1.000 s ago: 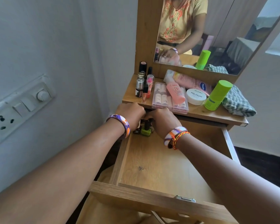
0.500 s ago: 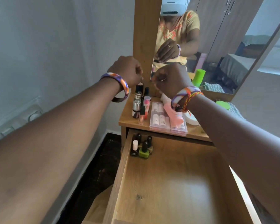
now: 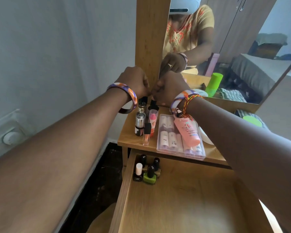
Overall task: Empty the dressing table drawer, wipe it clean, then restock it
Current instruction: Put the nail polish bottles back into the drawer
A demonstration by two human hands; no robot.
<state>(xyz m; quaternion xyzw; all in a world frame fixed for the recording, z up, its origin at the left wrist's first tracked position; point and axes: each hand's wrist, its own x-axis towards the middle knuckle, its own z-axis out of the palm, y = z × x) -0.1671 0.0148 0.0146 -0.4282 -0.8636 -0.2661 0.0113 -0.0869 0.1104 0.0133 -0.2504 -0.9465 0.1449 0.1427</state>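
Observation:
The wooden drawer (image 3: 183, 199) stands pulled out, with several nail polish bottles (image 3: 148, 170) grouped in its back left corner, one of them green (image 3: 149, 178). My left hand (image 3: 134, 81) and my right hand (image 3: 171, 86) are raised side by side over the back left of the dressing table top (image 3: 129, 140), fingers curled and knuckles toward me. They hover just above two black-capped bottles (image 3: 143, 99). Whether either hand holds anything is hidden by the knuckles.
On the top stand a silver bottle (image 3: 140, 122), a lip gloss (image 3: 146, 135), a clear case of small bottles (image 3: 170, 137), a pink tube (image 3: 188, 132), a white jar (image 3: 207, 137), a green container (image 3: 252, 121) and a checked cloth (image 3: 242, 113). The mirror (image 3: 242, 47) rises behind; a wall switch (image 3: 8, 135) is left.
Both hands lifted out of the drawer's back left corner, leaving the nail polish bottles there, rose to the mirror frame, then dropped slightly toward the black-capped bottles. The view tilted up.

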